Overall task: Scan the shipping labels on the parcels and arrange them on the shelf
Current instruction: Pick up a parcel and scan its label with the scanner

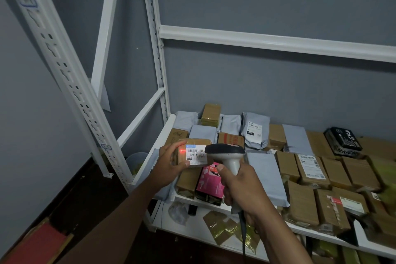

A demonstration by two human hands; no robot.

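Observation:
My left hand (pixel 169 162) grips a small brown taped parcel (pixel 194 143) held above the left end of the shelf. Its white shipping label (pixel 196 154) faces me, and a red laser dot glows just left of the barcode. My right hand (pixel 242 186) is closed around the handle of a grey barcode scanner (pixel 227 153), whose dark head points at the label from the right. The scanner's cable hangs down below my right wrist. The white shelf (pixel 214 203) beneath holds several brown boxes and grey mailer bags.
A pink and black box (pixel 211 184) lies at the shelf's front under the scanner. A black parcel (pixel 342 140) sits at the back right. White perforated uprights (pixel 66 75) stand on the left. A lower shelf holds gold-taped packets (pixel 227 229). Upper rail (pixel 278 42) crosses above.

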